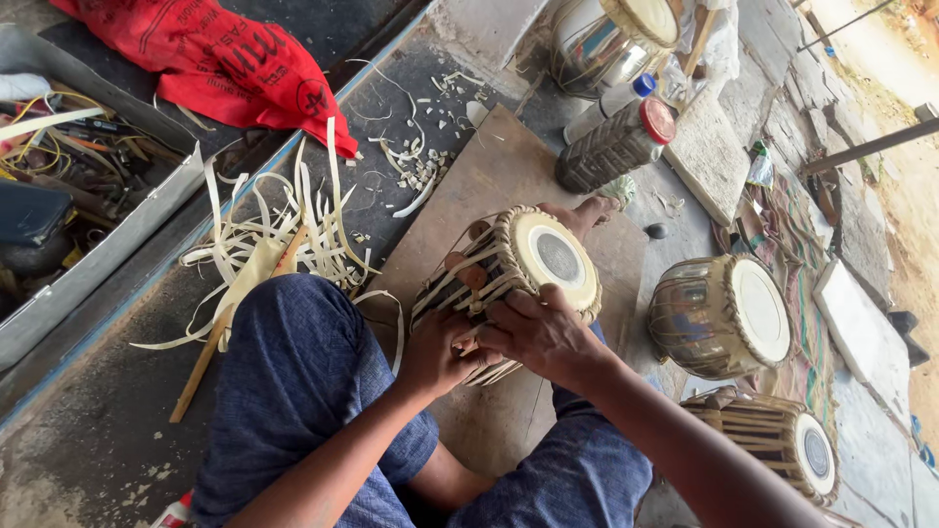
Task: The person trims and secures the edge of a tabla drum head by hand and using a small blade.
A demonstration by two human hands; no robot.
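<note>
Blue-trousered knees nearest the lens, raised and bent, forearms crossing between them. Just beyond, both hands on a small wooden drum laced with pale straps. Left hand clamped on the lower side of the shell, fingers curled narrow around the straps and pressed against them. Right hand laid over the near side just below the rim, fingers bent and closed on the lacing, touching the left hand's knuckles. Drum lying on its side on a brown board on the floor, wedged between the hands and a bare foot at its far edge. Long axis tilted, running from lower left to upper right; white head with dark round centre facing up and to the right, away from the hands; opposite end hidden under the palms.

Left of the knee, a heap of pale strap offcuts and a wooden stick on the grey floor. Farther left, a metal tray of tools; above it, a red cloth. To the right, a rounder metal-bodied drum on its side, and a second strapped wooden drum below it. Beyond the board, a dark ribbed bottle with red cap beside a shiny metal pot.
</note>
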